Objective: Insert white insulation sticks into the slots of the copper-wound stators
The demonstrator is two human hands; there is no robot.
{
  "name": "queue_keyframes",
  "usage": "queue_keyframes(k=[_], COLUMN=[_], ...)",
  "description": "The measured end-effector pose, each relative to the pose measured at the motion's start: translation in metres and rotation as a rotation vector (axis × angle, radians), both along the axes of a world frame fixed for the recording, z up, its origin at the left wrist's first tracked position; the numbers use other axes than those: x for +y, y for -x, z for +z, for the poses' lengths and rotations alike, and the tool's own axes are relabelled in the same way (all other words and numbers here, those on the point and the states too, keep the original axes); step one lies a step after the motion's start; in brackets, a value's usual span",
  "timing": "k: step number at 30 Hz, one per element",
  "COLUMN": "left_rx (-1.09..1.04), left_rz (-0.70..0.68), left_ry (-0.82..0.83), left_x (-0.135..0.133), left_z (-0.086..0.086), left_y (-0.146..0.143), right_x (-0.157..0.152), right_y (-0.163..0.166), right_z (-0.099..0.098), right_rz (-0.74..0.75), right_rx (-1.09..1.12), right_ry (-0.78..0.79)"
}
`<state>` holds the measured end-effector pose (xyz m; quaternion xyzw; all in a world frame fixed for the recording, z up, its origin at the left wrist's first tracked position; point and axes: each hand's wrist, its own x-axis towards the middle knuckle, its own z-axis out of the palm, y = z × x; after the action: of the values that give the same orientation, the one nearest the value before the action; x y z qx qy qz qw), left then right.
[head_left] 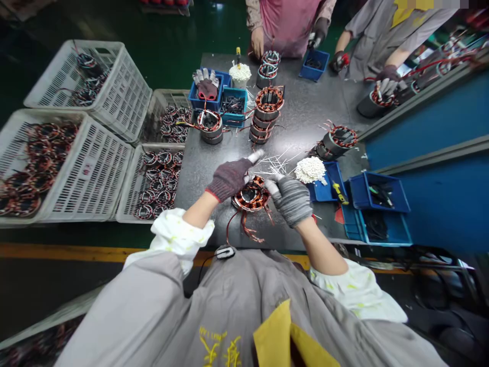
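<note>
Copper-wound ring (263,197) on the dark counter (214,224), left hand (229,178) at its upper left, index finger (256,156) extended, right hand (293,200) at its upper right, fingers (272,187) partly curled (whether either grips it, cannot tell), white sticks (277,165) just beyond.

We wear a grey work jacket (237,295) | yellow collar (275,334) | yellow embroidered characters (211,351) and small lettering (213,334) on our chest | two white oversleeves (183,232) flecked yellow-green | our left knit glove (229,179) dark maroon, red-hemmed, pale-tipped | our right knit glove (293,200) streaked grey, likewise pale-tipped
</note>
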<state>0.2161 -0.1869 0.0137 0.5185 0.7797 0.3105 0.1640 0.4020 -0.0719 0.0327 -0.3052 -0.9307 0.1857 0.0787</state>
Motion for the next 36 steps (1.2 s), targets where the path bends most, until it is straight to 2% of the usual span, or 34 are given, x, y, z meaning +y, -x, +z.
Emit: queue_keyframes(k=[1, 3, 6, 7, 9, 11, 13, 16, 19, 21, 24, 26, 28, 30, 31, 33, 36], left_rx=[-0.01, -0.137, -0.383, -0.438, -0.508, -0.543, -0.56, -0.572, -0.566, -0.558, -0.568, -0.587, -0.61, -0.635, -0.646, -0.659, -0.656], left_rz=[-0.035, -0.005, 0.215, 0.262, 0.324, 0.377, 0.419, 0.423, 0.43, 0.45, 0.452, 0.446, 0.451, 0.461, 0.466, 0.483, 0.5], left_ry=[0.014, -0.086, -0.329, -0.322, -0.192, -0.072, -0.075, -0.121, -0.102, -0.082, -0.077, -0.098, -0.111, -0.102, -0.097, -0.094, -0.091], left_x=[0.003, 0.0, -0.019, -0.025, -0.033, -0.035, -0.034, -0.031, -0.032, -0.033, -0.033, -0.032, -0.032, -0.032, -0.031, -0.031, -0.029], left_z=[0.001, -0.001, -0.014, -0.02, -0.032, -0.043, -0.05, -0.055, -0.056, -0.056, -0.056, -0.055, -0.054, -0.053, -0.052, -0.053, -0.057], left_y=[0.004, 0.006, 0.0, -0.004, -0.013, -0.021, -0.026, -0.029, -0.029, -0.029, -0.028, -0.028, -0.028, -0.028, -0.029, -0.03, -0.031], right_x=[-0.002, -0.008, -0.016, -0.018, -0.021, -0.024, -0.026, -0.024, -0.013, -0.003, 0.008, 0.011, 0.01, 0.006, 0.004, -0.002, -0.006], right_y=[0.007, 0.023, 0.046, 0.052, 0.059, 0.063, 0.067, 0.078, 0.088, 0.085, 0.071, 0.064, 0.062, 0.065, 0.066, 0.068, 0.078], right_z=[0.003, 0.007, 0.006, 0.004, -0.001, -0.009, -0.018, -0.028, -0.026, -0.018, -0.002, 0.004, 0.004, -0.001, -0.005, -0.012, -0.008], right_rz=[-0.001, -0.013, 0.014, 0.036, 0.06, 0.04, -0.03, -0.18, -0.248, -0.232, -0.13, 0.031, 0.23, 0.373, 0.399, 0.361, 0.15], right_rx=[-0.097, -0.226, -0.314, -0.328, -0.317, -0.243, -0.126, 0.096, 0.275, 0.328, 0.153, -0.109, -0.322, -0.424, -0.437, -0.415, -0.216], right_ry=[-0.05, -0.122, -0.14, -0.122, -0.082, -0.051, 0.003, 0.217, 0.409, 0.355, 0.065, -0.103, -0.203, -0.269, -0.286, -0.259, -0.101])
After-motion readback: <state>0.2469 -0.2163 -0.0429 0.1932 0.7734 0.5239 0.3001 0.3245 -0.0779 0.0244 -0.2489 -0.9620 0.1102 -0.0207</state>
